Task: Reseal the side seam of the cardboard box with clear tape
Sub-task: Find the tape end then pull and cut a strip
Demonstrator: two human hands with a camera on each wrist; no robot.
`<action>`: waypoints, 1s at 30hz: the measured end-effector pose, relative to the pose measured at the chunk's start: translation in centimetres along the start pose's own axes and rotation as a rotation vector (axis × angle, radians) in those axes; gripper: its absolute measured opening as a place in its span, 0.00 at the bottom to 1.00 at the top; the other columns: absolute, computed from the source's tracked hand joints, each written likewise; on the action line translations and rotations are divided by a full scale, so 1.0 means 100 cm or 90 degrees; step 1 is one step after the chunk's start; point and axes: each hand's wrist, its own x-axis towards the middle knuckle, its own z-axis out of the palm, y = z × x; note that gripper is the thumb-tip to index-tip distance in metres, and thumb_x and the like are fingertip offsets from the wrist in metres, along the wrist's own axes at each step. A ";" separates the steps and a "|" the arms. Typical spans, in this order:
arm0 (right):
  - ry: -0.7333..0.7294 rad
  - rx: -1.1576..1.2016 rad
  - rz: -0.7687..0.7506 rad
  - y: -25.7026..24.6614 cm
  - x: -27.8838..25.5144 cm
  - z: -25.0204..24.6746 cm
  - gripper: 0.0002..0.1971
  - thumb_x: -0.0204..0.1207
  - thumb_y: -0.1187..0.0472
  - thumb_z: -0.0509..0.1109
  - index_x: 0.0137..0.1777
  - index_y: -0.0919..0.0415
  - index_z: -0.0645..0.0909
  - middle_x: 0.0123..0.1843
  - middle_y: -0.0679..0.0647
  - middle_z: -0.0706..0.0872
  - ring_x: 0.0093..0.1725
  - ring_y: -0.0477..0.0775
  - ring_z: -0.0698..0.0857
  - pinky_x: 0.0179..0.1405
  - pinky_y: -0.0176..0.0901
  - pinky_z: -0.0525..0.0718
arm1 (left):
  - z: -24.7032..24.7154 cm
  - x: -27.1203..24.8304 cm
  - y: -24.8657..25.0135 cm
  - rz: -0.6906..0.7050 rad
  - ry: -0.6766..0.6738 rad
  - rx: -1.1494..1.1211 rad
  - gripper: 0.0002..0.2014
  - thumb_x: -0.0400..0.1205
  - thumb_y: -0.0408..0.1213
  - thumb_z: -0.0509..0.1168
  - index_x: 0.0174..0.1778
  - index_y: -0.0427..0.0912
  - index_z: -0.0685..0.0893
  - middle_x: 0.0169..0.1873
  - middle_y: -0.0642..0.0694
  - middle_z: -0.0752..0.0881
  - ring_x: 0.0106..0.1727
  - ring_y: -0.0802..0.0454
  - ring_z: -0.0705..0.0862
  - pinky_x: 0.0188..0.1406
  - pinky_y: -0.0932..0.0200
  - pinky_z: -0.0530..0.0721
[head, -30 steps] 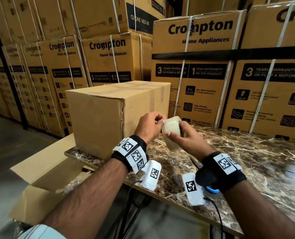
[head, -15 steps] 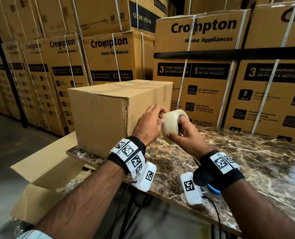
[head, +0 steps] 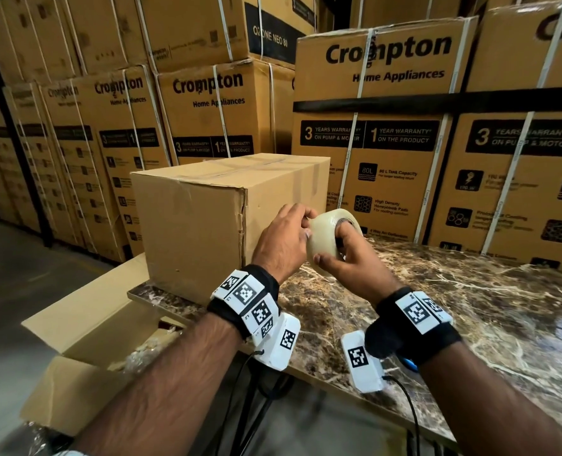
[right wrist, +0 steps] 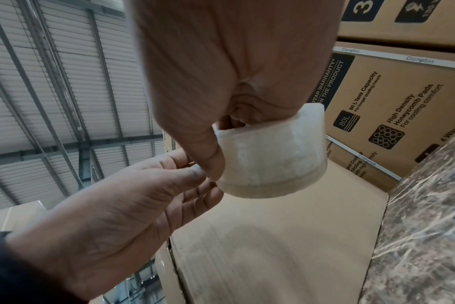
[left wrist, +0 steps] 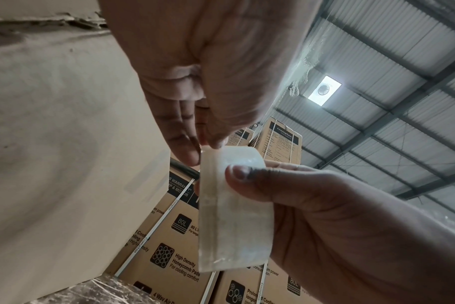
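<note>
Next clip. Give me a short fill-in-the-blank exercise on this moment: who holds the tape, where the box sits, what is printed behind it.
1. The roll of clear tape is held by the ____ hand, with fingers through its core.
2. The left hand picks at the roll's rim with its ____.
3. The plain cardboard box stands on the ____-patterned table.
4. The stacked cartons behind carry the brand name ____.

Missing words: right; fingertips; marble; Crompton
</note>
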 end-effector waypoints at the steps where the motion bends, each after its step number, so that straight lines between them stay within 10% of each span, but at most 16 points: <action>1: 0.001 -0.008 -0.004 0.000 -0.001 0.000 0.18 0.75 0.67 0.75 0.61 0.61 0.73 0.57 0.52 0.83 0.57 0.52 0.84 0.51 0.43 0.88 | 0.001 -0.001 0.001 -0.002 -0.001 0.004 0.13 0.83 0.30 0.61 0.62 0.48 0.77 0.56 0.52 0.79 0.52 0.56 0.80 0.48 0.65 0.77; 19: 0.036 -0.062 -0.016 0.002 -0.003 0.008 0.16 0.72 0.66 0.75 0.55 0.60 0.73 0.52 0.57 0.83 0.53 0.61 0.84 0.49 0.65 0.87 | 0.009 -0.007 0.007 -0.051 0.011 0.052 0.15 0.84 0.30 0.59 0.66 0.46 0.78 0.63 0.47 0.81 0.57 0.48 0.82 0.58 0.48 0.84; 30: 0.051 -0.095 -0.016 -0.005 0.003 0.002 0.16 0.73 0.65 0.75 0.57 0.62 0.73 0.54 0.57 0.84 0.54 0.60 0.85 0.51 0.59 0.88 | 0.004 -0.004 0.005 -0.054 0.082 0.072 0.06 0.83 0.41 0.66 0.55 0.48 0.84 0.54 0.51 0.84 0.50 0.53 0.84 0.52 0.54 0.86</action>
